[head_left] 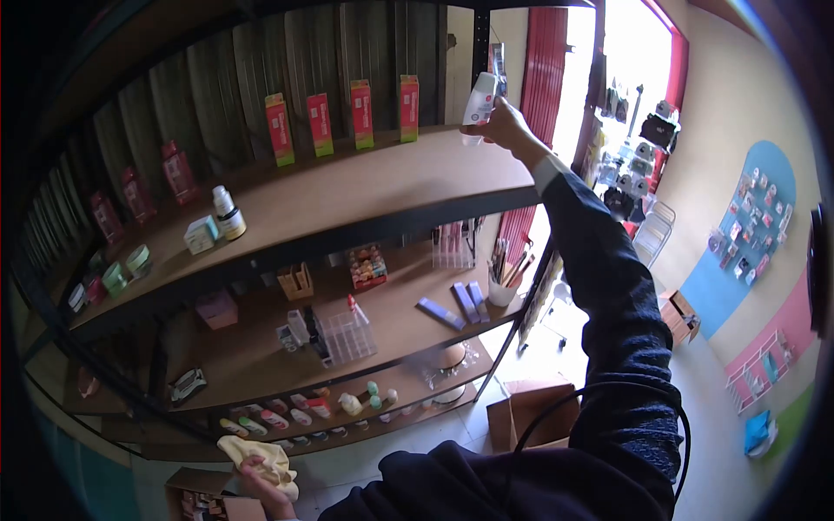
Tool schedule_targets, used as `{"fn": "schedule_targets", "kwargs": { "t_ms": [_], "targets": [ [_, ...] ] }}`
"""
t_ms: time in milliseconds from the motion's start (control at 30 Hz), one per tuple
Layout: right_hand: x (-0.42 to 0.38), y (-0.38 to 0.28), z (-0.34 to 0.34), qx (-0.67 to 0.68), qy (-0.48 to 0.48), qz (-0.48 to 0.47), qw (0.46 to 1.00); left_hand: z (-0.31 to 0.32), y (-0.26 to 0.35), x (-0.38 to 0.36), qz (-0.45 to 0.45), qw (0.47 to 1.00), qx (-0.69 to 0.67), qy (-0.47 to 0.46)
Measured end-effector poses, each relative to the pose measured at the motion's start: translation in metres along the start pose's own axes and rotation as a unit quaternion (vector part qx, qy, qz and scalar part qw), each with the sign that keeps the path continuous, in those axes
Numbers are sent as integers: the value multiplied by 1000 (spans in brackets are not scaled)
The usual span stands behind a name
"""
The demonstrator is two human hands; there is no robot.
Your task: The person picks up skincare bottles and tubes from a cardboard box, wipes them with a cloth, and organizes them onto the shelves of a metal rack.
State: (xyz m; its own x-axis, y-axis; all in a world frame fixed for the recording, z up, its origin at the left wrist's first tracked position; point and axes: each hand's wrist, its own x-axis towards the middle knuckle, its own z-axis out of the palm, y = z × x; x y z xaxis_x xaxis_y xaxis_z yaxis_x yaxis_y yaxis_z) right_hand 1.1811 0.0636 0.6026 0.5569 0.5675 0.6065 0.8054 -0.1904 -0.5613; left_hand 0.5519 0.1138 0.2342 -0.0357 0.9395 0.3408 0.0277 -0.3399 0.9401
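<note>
My right hand point(506, 124) is wrapped round a white bottle point(480, 100) at the right end of the top shelf point(347, 187). Low at the left, my left hand point(268, 488) holds a pale yellow cloth point(261, 458) in front of the lower shelves. Several red and green boxes point(362, 114) stand in a row along the back of the top shelf, left of the bottle. A dropper bottle point(228, 214) and a small light box point(201, 234) stand nearer its front edge.
Pink bottles point(179, 172) and small jars point(114, 278) stand at the top shelf's left. Below are a clear organizer point(349, 337), purple boxes point(440, 313) and a brush cup point(502, 288). Cardboard boxes point(526, 418) sit on the floor. A black cable point(556, 401) loops by my right arm.
</note>
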Motion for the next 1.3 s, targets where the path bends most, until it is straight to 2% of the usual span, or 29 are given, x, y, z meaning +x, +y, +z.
{"fn": "schedule_targets", "kwargs": {
  "t_ms": [33, 100, 133, 200, 267, 300, 333, 400, 600, 867, 933, 1000, 1067, 1167, 1200, 1267, 1300],
  "targets": [
    [23, 18, 9, -2, -3, -6, 1000, 47, 83, -22, 37, 999, -3, 22],
    [58, 47, 26, -138, 37, -14, 990, 63, 95, -25, 17, 999, -2, 33],
    [69, 58, 32, -135, 32, -20, 990, 70, 96, -26, 0, 999, 3, 37],
    [88, 76, 41, -196, 19, 34, 980, 77, 82, -25, -12, 998, 0, 60],
    [101, 89, 50, -191, 10, 31, 981, 72, 49, -23, -32, 996, -10, 85],
    [105, 90, 53, -178, -23, 59, 982, 68, 34, -24, -42, 994, -14, 97],
    [106, 89, 55, -166, -56, 88, 981, 67, 26, -24, -52, 993, -19, 108],
    [108, 87, 60, -142, -62, 86, 984, 67, 18, -30, -66, 990, -19, 120],
    [115, 98, 81, -212, 16, 59, 975, 77, 16, -32, -77, 990, 0, 114],
    [99, 90, 79, -161, 4, 75, 984, 85, 32, -31, -61, 993, 12, 103],
    [100, 97, 84, -159, 30, 69, 984, 78, 29, -33, -57, 993, 29, 98],
    [112, 112, 86, -116, 79, 5, 990, 73, 28, -37, -53, 993, 48, 97],
    [126, 125, 88, -60, 50, 44, 996, 69, 29, -38, -56, 992, 69, 93],
    [130, 137, 86, 109, -27, 106, 988, 59, 10, -39, -66, 990, 65, 105],
    [126, 131, 82, 110, -33, 96, 989, 49, 2, -41, -76, 989, 82, 101],
    [115, 106, 61, 78, -53, 51, 994, 55, 18, -39, 9, 977, 190, 99],
    [104, 80, 54, 103, -81, 47, 990, 54, 19, -39, 13, 976, 192, 102]
  ]
}}
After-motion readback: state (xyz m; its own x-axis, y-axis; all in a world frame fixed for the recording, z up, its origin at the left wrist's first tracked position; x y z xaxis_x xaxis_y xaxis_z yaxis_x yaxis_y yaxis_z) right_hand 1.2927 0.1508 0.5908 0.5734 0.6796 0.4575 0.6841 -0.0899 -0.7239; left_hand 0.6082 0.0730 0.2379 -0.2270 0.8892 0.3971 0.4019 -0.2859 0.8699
